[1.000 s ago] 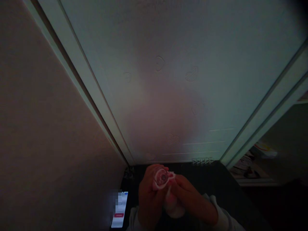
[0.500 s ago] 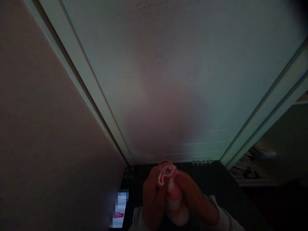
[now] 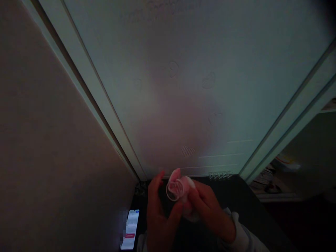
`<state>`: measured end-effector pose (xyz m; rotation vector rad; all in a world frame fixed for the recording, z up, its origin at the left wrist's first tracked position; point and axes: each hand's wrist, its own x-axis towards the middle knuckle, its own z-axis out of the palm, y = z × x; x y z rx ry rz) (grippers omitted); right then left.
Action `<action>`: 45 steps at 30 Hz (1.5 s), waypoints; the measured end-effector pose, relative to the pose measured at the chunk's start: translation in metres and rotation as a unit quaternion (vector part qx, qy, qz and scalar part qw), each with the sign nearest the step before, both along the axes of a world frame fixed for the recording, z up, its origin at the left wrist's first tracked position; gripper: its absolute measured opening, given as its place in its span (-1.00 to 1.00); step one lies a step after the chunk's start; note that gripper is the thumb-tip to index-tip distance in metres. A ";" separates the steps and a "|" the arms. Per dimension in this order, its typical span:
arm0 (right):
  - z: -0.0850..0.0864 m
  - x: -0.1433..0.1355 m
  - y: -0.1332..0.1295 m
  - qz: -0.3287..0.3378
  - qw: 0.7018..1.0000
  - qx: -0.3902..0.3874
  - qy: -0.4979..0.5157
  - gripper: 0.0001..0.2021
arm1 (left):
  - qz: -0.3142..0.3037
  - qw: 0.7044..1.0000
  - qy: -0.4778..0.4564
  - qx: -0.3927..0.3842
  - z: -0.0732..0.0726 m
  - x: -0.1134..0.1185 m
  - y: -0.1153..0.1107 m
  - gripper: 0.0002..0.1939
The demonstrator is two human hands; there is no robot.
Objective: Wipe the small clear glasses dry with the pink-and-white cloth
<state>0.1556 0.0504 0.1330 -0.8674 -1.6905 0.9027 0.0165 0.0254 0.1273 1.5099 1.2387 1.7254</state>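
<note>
A pink-and-white soft cloth [image 3: 187, 189] is bunched up in front of me, low in the middle of the view. At its near left end shows a thin, pale round rim [image 3: 172, 199]; the dim light hides what it belongs to. My right hand [image 3: 207, 206] grips the cloth from the right, fingers closed round it. To the left, my left hand [image 3: 161, 213] is open, its fingers spread upward and apart from the cloth. The left thumb lies close to the rim, and I cannot tell whether it touches.
A lit phone [image 3: 131, 227] lies at lower left on the dark surface [image 3: 223, 203]. A pale panel with embossed hearts [image 3: 196, 87] rises ahead. A wall [image 3: 65, 157] stands left; several small clear pieces [image 3: 220, 175] sit at the panel's foot. Shelved items [image 3: 286, 164] are at right.
My left hand has let go of the cloth and opened out to the left. The cloth has tilted, its rimmed end now turned left, and stays in my right hand.
</note>
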 end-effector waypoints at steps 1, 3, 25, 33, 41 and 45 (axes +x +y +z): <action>0.000 0.000 0.000 -0.003 1.000 0.010 -0.019 -0.61 | -0.005 1.000 0.015 0.024 0.003 -0.001 -0.001 -0.51; 0.000 0.001 0.000 -0.001 0.999 0.028 -0.045 -0.60 | -0.014 0.997 0.044 0.055 0.009 -0.001 -0.001 -0.67; -0.017 0.012 0.023 -0.155 0.983 -0.064 -0.075 -0.71 | -0.024 0.953 -0.256 -0.158 0.011 -0.003 0.008 -0.73; -0.003 0.013 0.004 -0.031 0.999 -0.015 0.023 -0.83 | -0.081 0.954 -0.228 -0.179 -0.001 -0.001 0.013 -0.77; -0.004 0.014 0.000 0.109 0.992 0.057 0.039 -0.81 | -0.038 0.966 -0.186 -0.174 -0.002 0.000 0.012 -0.78; -0.006 0.010 0.001 0.073 0.997 0.005 0.033 -0.84 | -0.039 0.977 -0.136 -0.162 0.002 0.002 0.009 -0.81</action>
